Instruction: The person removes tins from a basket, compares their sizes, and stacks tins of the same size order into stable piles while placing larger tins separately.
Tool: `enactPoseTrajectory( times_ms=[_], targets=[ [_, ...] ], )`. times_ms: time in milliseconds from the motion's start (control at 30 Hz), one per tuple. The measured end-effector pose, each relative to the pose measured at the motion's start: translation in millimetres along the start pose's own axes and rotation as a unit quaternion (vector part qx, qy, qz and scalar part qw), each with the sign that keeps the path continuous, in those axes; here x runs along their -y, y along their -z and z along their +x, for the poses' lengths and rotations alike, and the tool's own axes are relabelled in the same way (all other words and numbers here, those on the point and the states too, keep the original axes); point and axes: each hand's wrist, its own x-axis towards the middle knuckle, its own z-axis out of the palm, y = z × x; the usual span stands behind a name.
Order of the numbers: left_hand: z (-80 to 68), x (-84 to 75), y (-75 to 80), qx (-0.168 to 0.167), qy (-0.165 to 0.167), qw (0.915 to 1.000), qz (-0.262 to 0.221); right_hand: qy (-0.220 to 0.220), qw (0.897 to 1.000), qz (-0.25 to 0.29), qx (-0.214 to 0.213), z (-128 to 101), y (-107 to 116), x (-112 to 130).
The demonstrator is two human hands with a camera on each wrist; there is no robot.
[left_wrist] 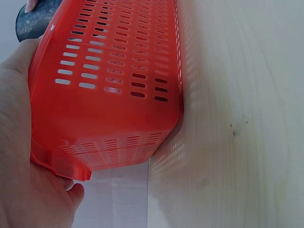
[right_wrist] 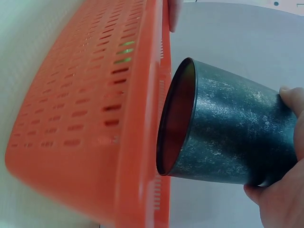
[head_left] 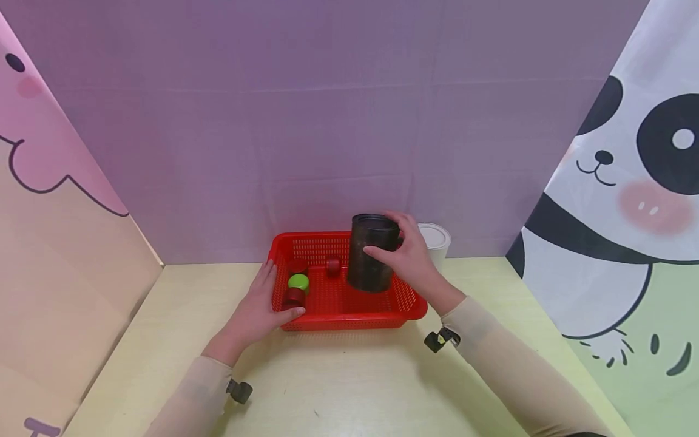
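My left hand [head_left: 256, 312] grips the front-left corner of a red plastic basket [head_left: 349, 317], its thumb on the front rim and fingers along the left end. In my right hand [head_left: 409, 255] is a dark, mottled metal cup [head_left: 367, 261], held over the right part of the basket. Its open mouth [right_wrist: 178, 123] faces down towards the basket in the right wrist view. Inside the basket lie a green round piece [head_left: 298, 282], a dark red piece [head_left: 295, 297], another red piece [head_left: 297, 266] and a small red cylinder [head_left: 333, 266].
Behind my right hand stands a white cup [head_left: 435, 238], partly hidden, its closed end up. The basket stands on a pale wooden table [head_left: 338, 376] near a purple cloth backdrop [head_left: 338, 133]. Printed panels stand at the left and right [head_left: 590, 255].
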Motion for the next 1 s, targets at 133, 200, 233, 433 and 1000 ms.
enactPoseTrajectory(
  times_ms=[133,200,233,433,1000],
  targets=[
    [-1.3,0.2,0.1,-0.001,-0.002,1.0,-0.001,0.002,1.0,-0.008,-0.01,-2.1,8.2,-3.3],
    [-1.2,0.9,-0.1,0.0,-0.003,1.0,-0.002,0.002,1.0,-0.008,-0.015,-2.5,12.7,-4.6],
    [-1.2,1.2,0.0,0.0,-0.002,1.0,-0.002,0.0,1.0,-0.008,-0.016,-2.8,15.0,-4.9],
    [-2.1,1.7,0.5,0.002,0.003,1.0,0.0,0.004,0.999,-0.013,-0.032,-3.4,29.4,-9.9],
    [-4.2,-1.2,1.2,0.0,0.005,1.0,-0.004,0.027,0.994,-0.021,-0.1,-7.5,78.9,-22.8]
  ],
)
